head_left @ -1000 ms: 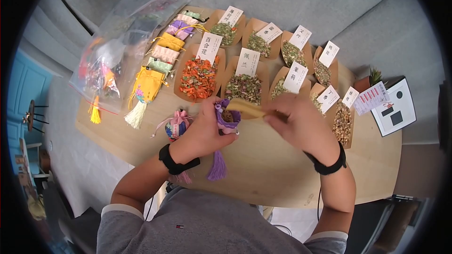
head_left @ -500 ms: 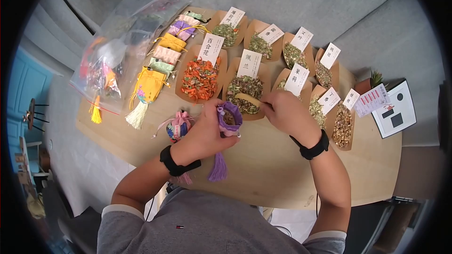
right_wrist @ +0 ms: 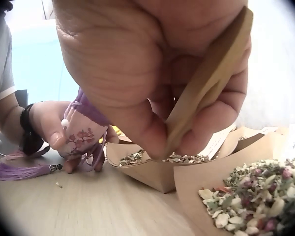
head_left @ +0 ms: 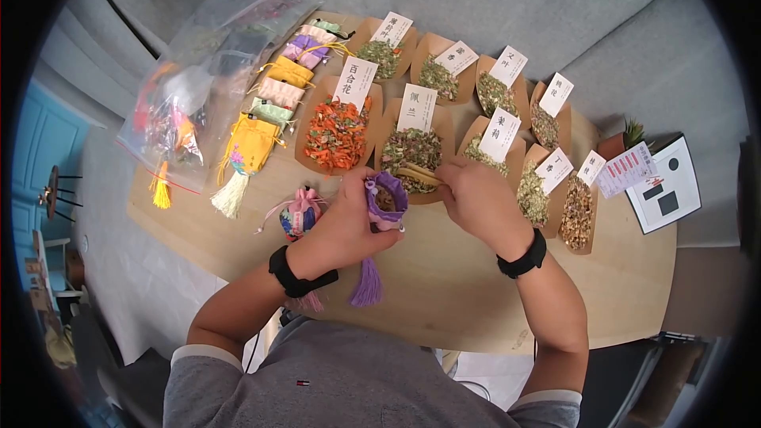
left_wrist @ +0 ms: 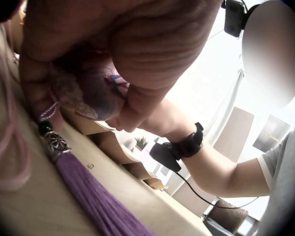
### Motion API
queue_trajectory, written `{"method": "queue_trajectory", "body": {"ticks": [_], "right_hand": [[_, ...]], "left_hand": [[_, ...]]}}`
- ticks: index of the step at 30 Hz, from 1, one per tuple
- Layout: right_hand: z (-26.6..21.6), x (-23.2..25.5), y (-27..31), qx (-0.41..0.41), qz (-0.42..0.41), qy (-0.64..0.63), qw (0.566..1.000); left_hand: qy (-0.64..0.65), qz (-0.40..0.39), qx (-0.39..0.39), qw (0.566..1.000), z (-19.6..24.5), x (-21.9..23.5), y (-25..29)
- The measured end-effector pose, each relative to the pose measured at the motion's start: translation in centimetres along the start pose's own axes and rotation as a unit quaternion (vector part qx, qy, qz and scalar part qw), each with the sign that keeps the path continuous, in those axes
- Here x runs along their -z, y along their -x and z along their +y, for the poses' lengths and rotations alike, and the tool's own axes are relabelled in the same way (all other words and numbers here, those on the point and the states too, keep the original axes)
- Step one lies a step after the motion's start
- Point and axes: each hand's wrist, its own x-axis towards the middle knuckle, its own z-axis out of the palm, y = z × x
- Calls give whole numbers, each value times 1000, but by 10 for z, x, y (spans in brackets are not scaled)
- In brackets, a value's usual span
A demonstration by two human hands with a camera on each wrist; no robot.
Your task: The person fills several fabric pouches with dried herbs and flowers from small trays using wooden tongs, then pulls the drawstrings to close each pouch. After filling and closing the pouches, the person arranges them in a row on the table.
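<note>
My left hand grips a purple-and-pink sachet pouch, its mouth open upward and brown bits inside. A purple tassel hangs from the pouch, which shows a printed blossom branch in the right wrist view. Between thumb and fingers, my right hand pinches a wooden scoop. The scoop's tip is down at the near end of a brown paper tray of dried green-and-pink herbs. In the right wrist view the scoop's handle slants across the fingers.
Several more labelled trays surround it, one with orange petals. A filled pink pouch sits left of my left hand. Farther left are a row of flat pouches and a clear plastic bag. A potted plant stands at right.
The scoop has gone from the pouch's mouth to the herb tray, then drawn back toward the tray's near end. The left hand with the pouch has barely moved.
</note>
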Motion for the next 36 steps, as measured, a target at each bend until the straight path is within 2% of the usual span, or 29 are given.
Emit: {"method": "queue_trajectory", "body": {"ticks": [4, 10, 12, 15, 16, 18, 19, 21, 22, 27, 30, 33, 36], "right_hand": [[5, 8, 1, -10, -4, -27, 1000], [5, 40, 4, -30, 36, -118, 992], [-2, 58, 5, -59, 9, -160, 985], [-22, 75, 8, -45, -26, -191, 980], [-26, 74, 9, -47, -25, -191, 980], [-32, 72, 10, 26, -46, -129, 990], [-28, 72, 10, 26, -46, -128, 990], [-12, 67, 7, -34, 2, -123, 992], [-5, 63, 5, -34, 2, -124, 992], [19, 27, 0, -83, -48, 55, 994], [17, 15, 2, -59, -54, -9, 997], [2, 23, 1, -42, -65, -56, 995], [2, 22, 4, -9, -53, -66, 996]], "left_hand": [[10, -2, 2, 1000, -1, -1, 0], [16, 4, -4, 1000, -3, -2, 0], [10, 5, 1, 1000, -2, -1, 0], [13, 4, 4, 1000, -1, -1, 0], [23, 1, 1, 1000, -1, -2, 0], [17, -2, 5, 1000, 0, -2, -1], [11, -3, 11, 1000, 0, -1, 0], [18, -3, 13, 1000, -2, -1, 1], [24, -6, 13, 1000, -2, 0, 2], [11, -10, 5, 1000, 0, -1, 1], [11, -12, 11, 1000, 1, 0, 1], [12, -12, 12, 1000, 1, -1, 1], [10, -13, 12, 1000, 2, -1, 1]]}}
